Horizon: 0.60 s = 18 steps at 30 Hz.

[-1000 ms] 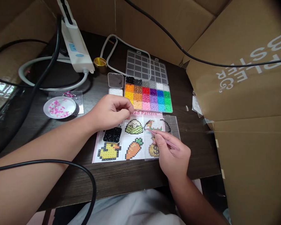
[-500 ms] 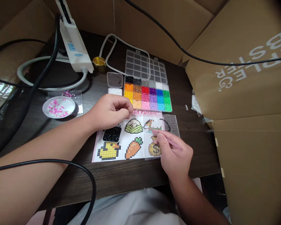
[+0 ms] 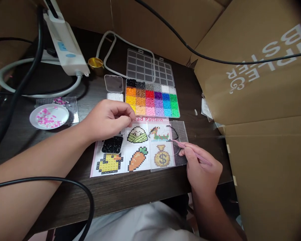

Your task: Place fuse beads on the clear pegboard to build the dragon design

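Observation:
My right hand (image 3: 204, 170) grips pink tweezers (image 3: 189, 149). Their tip, with a tiny dark speck at it, is over the clear pegboard (image 3: 180, 147), just below the dragon picture (image 3: 159, 134). A curved row of black beads (image 3: 175, 132) stands on the board. My left hand (image 3: 111, 117) is closed, thumb against curled fingers, above the upper left of the pattern sheet (image 3: 124, 150); whatever it may hold is hidden. Just below that hand sits a small case of black beads (image 3: 112, 144), partly covered by it.
Behind the sheet lies an open bead box (image 3: 154, 98) with many colours. A small white bead case (image 3: 115, 97) stands beside it. At left are a white dish (image 3: 49, 116) of pink and white beads, a power strip (image 3: 70, 50) and a gold cup (image 3: 96, 65). A black cable (image 3: 87, 194) loops in front.
My right hand has moved right with the tweezers, taking their tip off the dragon's left part to below its right end. The camera view has shifted slightly; my left hand keeps its pose.

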Motion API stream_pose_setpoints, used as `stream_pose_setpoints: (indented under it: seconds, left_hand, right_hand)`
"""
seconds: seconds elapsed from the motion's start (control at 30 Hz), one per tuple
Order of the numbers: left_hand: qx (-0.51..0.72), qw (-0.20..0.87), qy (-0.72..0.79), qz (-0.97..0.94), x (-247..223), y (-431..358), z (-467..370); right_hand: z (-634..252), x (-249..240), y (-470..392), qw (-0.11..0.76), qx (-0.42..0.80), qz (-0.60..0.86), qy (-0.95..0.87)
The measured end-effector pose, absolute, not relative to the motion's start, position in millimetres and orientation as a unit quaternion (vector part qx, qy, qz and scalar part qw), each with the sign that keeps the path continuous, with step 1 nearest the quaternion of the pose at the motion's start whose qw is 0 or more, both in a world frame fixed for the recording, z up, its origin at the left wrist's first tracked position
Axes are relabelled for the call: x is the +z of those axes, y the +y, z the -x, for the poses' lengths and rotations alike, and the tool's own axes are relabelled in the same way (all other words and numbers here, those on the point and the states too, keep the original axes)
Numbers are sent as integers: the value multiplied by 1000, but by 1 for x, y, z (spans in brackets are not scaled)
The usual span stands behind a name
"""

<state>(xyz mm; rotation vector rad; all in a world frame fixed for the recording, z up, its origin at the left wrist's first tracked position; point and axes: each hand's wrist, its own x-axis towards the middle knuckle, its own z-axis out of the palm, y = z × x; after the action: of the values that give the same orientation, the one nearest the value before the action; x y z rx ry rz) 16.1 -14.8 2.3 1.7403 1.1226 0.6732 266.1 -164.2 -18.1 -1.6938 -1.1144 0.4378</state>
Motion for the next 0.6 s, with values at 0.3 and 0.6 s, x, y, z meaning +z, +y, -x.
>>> stream_pose_setpoints:
  seconds: [0.3,0.6]
  left_hand:
    - [256,462,477,-703,6,-16,-15]
    - [250,467,484,-696,6,-16,-17]
  right_hand:
    - [-265,-16,-161,499,175,710,-465]
    - [-264,-17,-160,483,182,712,-476]
